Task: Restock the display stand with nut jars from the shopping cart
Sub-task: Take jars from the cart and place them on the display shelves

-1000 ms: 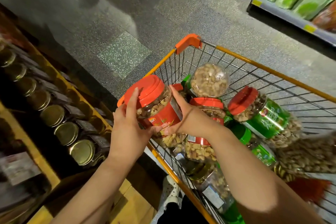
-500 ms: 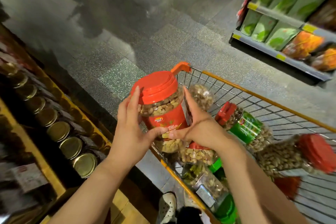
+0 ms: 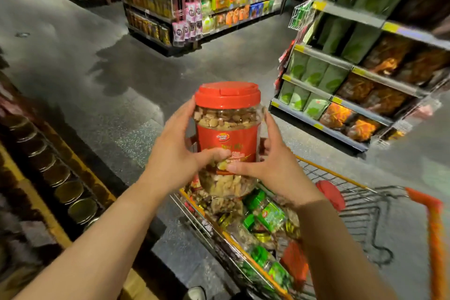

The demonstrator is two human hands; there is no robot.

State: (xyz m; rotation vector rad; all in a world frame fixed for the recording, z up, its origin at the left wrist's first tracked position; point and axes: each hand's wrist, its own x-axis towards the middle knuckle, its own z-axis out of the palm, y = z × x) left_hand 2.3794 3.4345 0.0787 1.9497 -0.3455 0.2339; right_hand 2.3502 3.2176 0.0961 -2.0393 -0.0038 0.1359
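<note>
We are looking at the store shelves (image 3: 360, 66) across the aisle, where green and orange bags are blurring together and we cannot read any of them. On our left the display stand (image 3: 48, 204) is running off the edge, dim and streaked, with only a row of gold-lidded jars (image 3: 65, 187) showing by their tops. The shopping cart (image 3: 365, 204) is sitting below and to the right, its near end cut off at the bottom; it is holding a jumble of nut jars with green labels (image 3: 270, 217) and red lids, too smeared for us to count. Above the cart's far corner we are holding the red-lidded nut jar (image 3: 227, 136) upright, nuts showing through the clear wall above and below its red label. Our left hand (image 3: 170, 153) and right hand (image 3: 272, 165) are each wrapping a grip around its sides, thumbs lying across the front.
</note>
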